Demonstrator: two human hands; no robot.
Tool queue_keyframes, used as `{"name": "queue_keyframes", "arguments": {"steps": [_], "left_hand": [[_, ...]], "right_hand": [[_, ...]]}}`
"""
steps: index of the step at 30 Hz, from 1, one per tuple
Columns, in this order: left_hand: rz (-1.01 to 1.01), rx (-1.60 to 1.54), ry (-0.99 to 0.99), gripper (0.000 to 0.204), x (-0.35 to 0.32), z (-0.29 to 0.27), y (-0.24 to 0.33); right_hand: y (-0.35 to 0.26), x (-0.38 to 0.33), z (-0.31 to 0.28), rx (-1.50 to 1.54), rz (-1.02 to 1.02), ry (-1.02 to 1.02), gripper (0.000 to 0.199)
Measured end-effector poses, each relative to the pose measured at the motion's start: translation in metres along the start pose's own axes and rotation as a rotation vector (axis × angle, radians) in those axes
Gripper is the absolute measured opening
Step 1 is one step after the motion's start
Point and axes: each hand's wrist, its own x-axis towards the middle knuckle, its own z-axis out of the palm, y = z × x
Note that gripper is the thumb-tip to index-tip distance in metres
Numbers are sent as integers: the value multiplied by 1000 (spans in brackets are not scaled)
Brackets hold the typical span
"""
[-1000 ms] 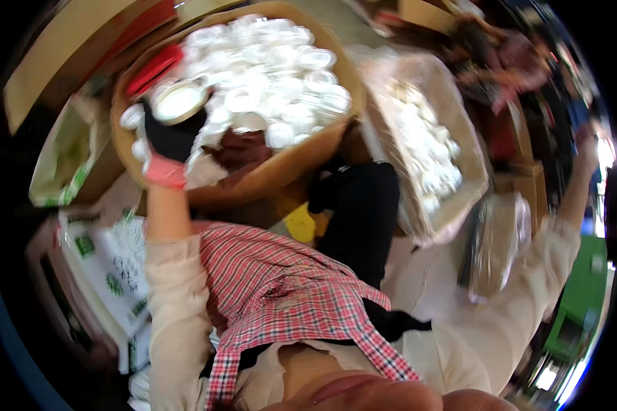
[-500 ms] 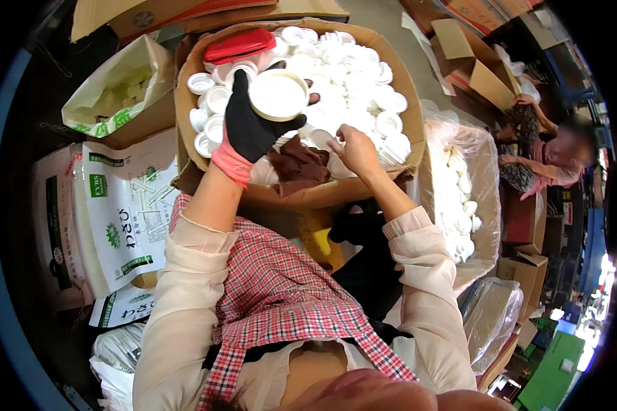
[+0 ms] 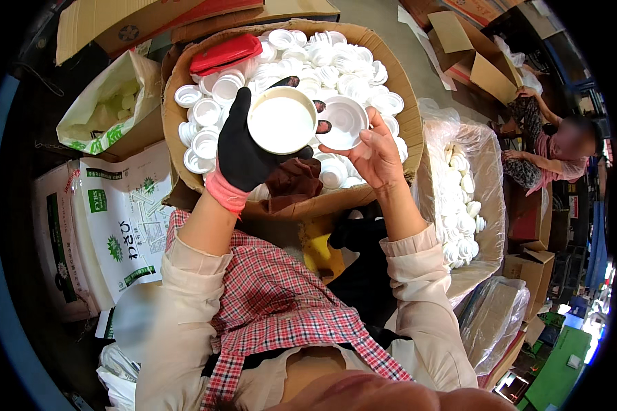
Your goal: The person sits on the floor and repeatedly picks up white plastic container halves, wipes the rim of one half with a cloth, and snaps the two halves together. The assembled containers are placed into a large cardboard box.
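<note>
My left hand (image 3: 243,151), in a black glove with a pink cuff, holds a round cream-coloured tub (image 3: 282,120) from below and the side. Smooth white shows inside its rim; whether that is a filling or its bottom I cannot tell. In my bare right hand (image 3: 379,152) a white plastic cap (image 3: 343,122) is pinched at its edge, close beside the tub and the gloved fingertips. Both hands are over a large cardboard box (image 3: 288,207) heaped with similar white caps (image 3: 353,85). A crumpled brown cloth (image 3: 293,183) lies at the box's near side, under my left hand.
A red pouch (image 3: 225,55) rests on the caps at the far left. To the right stands a plastic-lined box (image 3: 490,198) with more white caps. An open bag (image 3: 147,79) and a printed white sack (image 3: 127,219) are at left. Another person (image 3: 545,147) sits at far right.
My right hand has come up from the caps with a white cap, now beside the tub. My left hand still holds the tub, a little nearer to me.
</note>
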Motion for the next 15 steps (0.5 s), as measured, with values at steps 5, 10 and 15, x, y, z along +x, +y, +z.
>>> {"name": "queue_keyframes", "arguments": {"steps": [5, 10, 15], "left_hand": [[62, 282, -31, 57, -3, 13, 2], [-68, 46, 29, 69, 2, 21, 2], [106, 1255, -14, 55, 1, 0, -8]], "right_hand": [[-6, -9, -1, 81, -39, 75, 64], [-4, -10, -3, -93, -4, 47, 77], [-8, -17, -2, -147, 58, 69, 69]]}}
